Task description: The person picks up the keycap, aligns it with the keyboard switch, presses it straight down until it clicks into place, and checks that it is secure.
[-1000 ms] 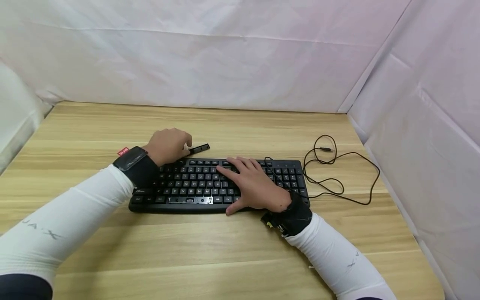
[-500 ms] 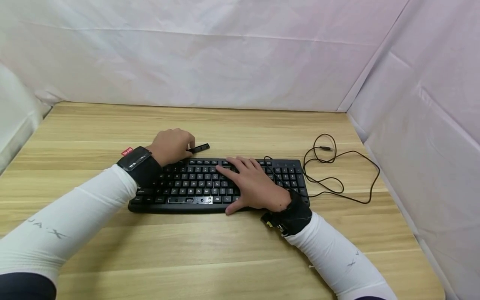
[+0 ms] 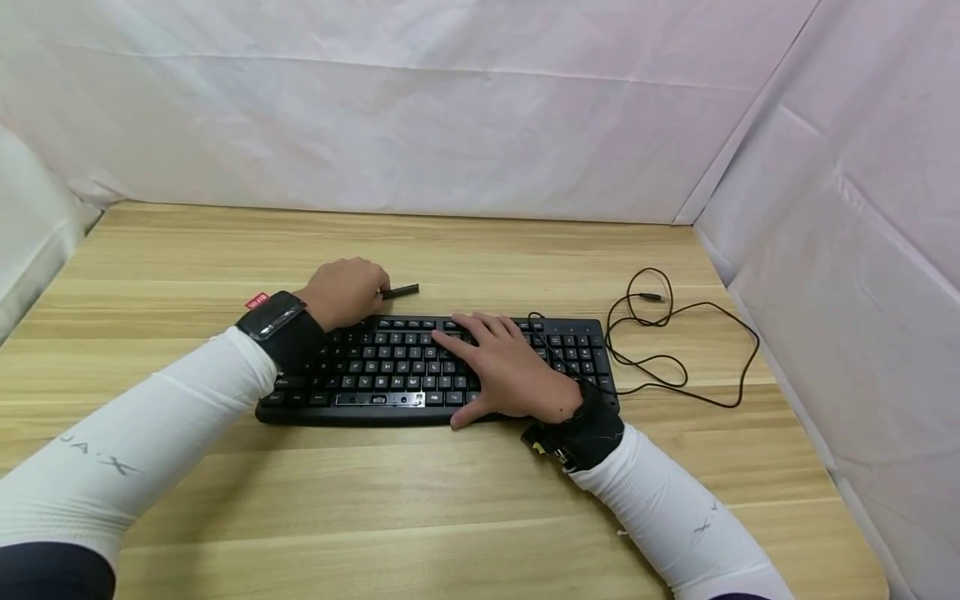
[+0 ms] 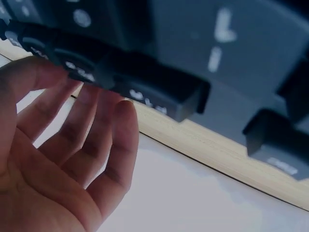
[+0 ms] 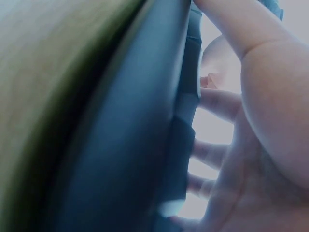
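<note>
A black keyboard lies on the table in the head view. Its space bar slot is bare, with a shiny strip and a small dark square at its middle. Behind the keyboard's top left edge, my left hand pinches a narrow black bar, which looks like the space bar keycap. The hand hides the bar's left end. In the left wrist view, the curled fingers of the left hand appear beyond large keys. With fingers spread, my right hand rests on the keyboard's right half, thumb at the front edge.
A thin black cable lies in loose loops on the table right of the keyboard, its plug near the back. White cloth walls stand behind the table and at its sides.
My left hand has shifted slightly right. The black bar has turned in its fingers, so the face with small marks no longer shows. My right hand stays on the keyboard.
</note>
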A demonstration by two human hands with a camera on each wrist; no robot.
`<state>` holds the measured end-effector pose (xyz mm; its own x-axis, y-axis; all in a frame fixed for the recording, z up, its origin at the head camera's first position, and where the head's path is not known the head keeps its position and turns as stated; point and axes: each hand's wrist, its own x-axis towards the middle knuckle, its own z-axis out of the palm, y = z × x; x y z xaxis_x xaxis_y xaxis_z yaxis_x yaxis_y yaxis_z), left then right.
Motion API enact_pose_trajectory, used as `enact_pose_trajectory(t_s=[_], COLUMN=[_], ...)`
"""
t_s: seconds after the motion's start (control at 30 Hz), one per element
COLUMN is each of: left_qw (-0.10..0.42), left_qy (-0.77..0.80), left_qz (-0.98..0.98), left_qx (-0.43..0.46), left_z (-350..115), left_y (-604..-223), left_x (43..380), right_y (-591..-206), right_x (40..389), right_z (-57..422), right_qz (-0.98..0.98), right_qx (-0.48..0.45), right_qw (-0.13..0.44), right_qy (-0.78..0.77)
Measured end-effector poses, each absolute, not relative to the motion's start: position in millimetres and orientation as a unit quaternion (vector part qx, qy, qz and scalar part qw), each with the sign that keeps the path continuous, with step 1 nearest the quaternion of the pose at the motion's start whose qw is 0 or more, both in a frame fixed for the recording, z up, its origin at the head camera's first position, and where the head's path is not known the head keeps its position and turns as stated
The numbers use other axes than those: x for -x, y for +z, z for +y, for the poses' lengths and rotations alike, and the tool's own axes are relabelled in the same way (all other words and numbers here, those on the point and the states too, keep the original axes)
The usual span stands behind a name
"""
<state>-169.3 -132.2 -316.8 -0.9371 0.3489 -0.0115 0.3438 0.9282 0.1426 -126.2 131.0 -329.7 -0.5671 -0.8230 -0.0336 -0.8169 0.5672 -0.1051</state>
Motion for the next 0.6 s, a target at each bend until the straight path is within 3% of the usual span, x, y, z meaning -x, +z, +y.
enact_pose_trajectory(t_s=[0.33,0.6], left_qw=[0.031,0.007], left_qy=[0.05,0.039], left_qz=[0.982,0.982], left_qx=[-0.178,-0.182], left_z=[-133.4,-131.2], left_y=[-317.9,-316.5], left_x=[170.2,168.6], right_y=[-330.6,-330.0], right_x=[125.9,125.9], right_z=[131.1,131.7], right_qz=[0.883,0.883], right_qx=[0.467,0.467], right_qw=[0.037,0.037], right_qy=[-0.043,-0.041])
